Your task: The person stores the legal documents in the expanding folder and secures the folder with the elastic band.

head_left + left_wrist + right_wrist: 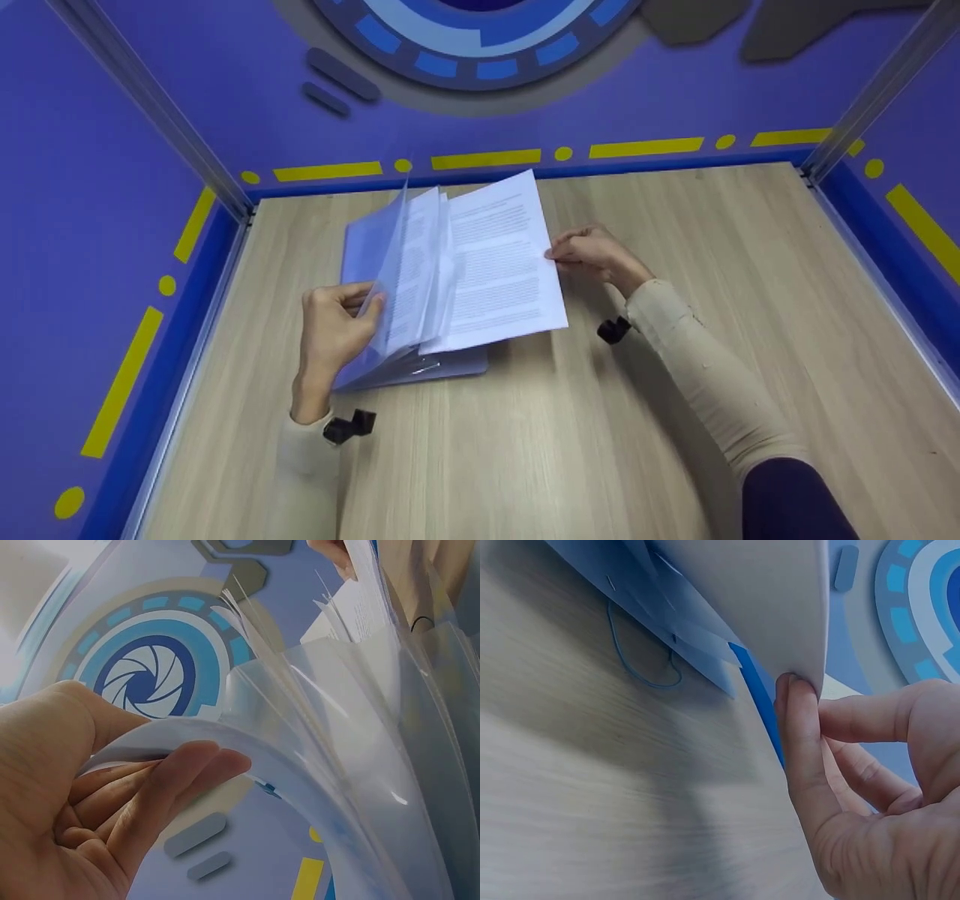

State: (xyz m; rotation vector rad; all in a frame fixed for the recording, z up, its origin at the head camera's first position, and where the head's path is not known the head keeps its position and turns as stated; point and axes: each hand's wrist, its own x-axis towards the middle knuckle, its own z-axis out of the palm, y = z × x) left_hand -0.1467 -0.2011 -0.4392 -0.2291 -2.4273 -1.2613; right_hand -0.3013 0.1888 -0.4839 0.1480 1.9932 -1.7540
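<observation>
A blue translucent folder (367,247) with clear plastic sleeves (360,720) lies opened on the table. My left hand (335,324) pinches its bent cover and sleeves at the left side, thumb on one face and fingers on the other. Printed white paper sheets (499,262) stick out to the right from among the sleeves, raised at a slant. At their right edge, my right hand (596,255) pinches the paper between thumb and fingertips. In the right wrist view, a thin elastic cord (641,679) hangs in a loop from the folder.
The wood-grain table (480,450) is bounded by blue printed panels (480,135) at the back and both sides. Metal posts (157,97) stand in the back corners. A small black wrist mount (351,426) sits by the left cuff, another by the right.
</observation>
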